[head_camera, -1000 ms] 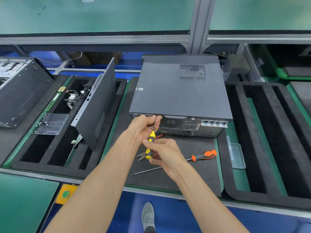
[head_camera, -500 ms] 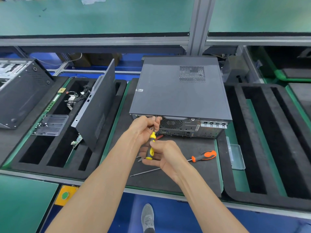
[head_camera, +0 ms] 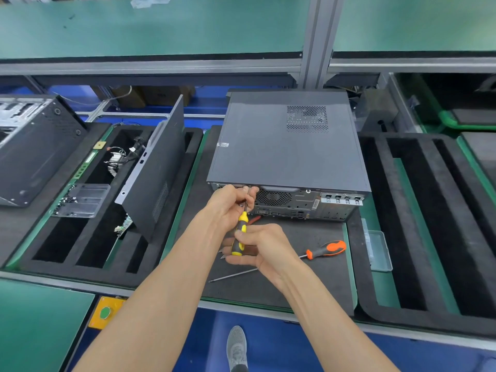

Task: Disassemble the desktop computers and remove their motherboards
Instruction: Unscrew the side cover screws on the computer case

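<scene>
The tabletop (head_camera: 268, 288) carried a dark mat with the desktop computer (head_camera: 287, 146) lying flat at its centre, rear panel facing the person. At 3 o'clock from the computer sat a black foam tray (head_camera: 381, 226) with long slots. At 9 o'clock a second foam tray (head_camera: 43, 253) held a detached side panel (head_camera: 158, 167) leaning upright in one slot (cables and small boards lay in the slots behind it). Further toward 9 o'clock, an opened chassis (head_camera: 35, 149) rested tilted.

The left hand (head_camera: 228, 208) was at the upper left of the rear panel, its grip closed around the shaft of the yellow-and-black screwdriver (head_camera: 239, 234) near the tip. The right hand (head_camera: 265, 245), at 6 o'clock from the left hand, had its grip curled around the handle of the same screwdriver. The tip met the rear panel beside the fan grille (head_camera: 273, 197); the exact contact point was hidden by the fingers.

An orange-handled screwdriver (head_camera: 295, 257) lay on the mat at 4 o'clock from the right hand, apart from it. A clear plastic box (head_camera: 378, 251) stood at the mat's 3 o'clock edge. A clear divided tray (head_camera: 83, 200) rested on the left foam tray.
</scene>
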{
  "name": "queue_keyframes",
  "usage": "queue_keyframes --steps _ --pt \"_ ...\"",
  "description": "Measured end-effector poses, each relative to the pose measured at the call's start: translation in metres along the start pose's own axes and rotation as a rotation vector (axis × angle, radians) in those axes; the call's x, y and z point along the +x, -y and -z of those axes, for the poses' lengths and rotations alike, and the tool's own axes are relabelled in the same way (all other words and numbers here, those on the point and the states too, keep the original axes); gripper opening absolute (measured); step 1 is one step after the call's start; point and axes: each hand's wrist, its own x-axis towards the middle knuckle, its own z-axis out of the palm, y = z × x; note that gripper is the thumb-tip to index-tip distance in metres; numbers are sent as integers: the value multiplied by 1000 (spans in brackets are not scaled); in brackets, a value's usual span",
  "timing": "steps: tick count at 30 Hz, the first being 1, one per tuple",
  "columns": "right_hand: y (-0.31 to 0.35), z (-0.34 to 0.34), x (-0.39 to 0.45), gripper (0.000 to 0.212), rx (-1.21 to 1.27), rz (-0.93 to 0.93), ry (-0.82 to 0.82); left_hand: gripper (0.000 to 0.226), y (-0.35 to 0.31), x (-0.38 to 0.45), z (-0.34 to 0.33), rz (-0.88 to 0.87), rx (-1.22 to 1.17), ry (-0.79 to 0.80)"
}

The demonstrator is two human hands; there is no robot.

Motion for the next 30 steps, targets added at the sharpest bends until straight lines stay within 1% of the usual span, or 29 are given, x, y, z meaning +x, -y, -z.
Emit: queue_keyframes --steps 1,4,6,8,12,14,18,20,23,24,27,28,30 --pt "1 -1 0 19 -37 14 -43 38 0 0 0 -2 -6 4" --pt "-2 -1 3 29 -124 30 -175 22 1 -1 0 -39 22 16" --pt "-5 1 5 33 -144 21 -209 12 3 0 1 -82 73 7" --pt "-6 4 5 35 -173 18 -226 17 4 2 2 -120 95 -30" --pt "-4 7 3 47 -219 18 -230 21 6 6 2 -141 81 -71" --pt "-4 7 1 43 -223 17 -200 20 8 7 3 -157 72 -76" --pt "-2 7 -2 19 -215 3 -104 9 15 10 8 -204 58 -80" --pt "0 8 -3 12 -216 -18 -62 8 17 12 10 -224 47 -82" --pt "3 11 -5 14 -254 -60 -30 9 21 13 13 -251 -5 -79" --pt "3 12 -6 13 -269 -68 -27 10 22 14 14 -263 -63 -105" --pt "3 16 -8 12 -313 -64 -25 14 27 16 22 -306 -212 -248" --pt "3 17 -8 12 -323 -54 -21 16 28 16 26 -297 -242 -259" --pt "4 17 -9 13 -336 -37 -15 19 31 17 35 -249 -308 -190"
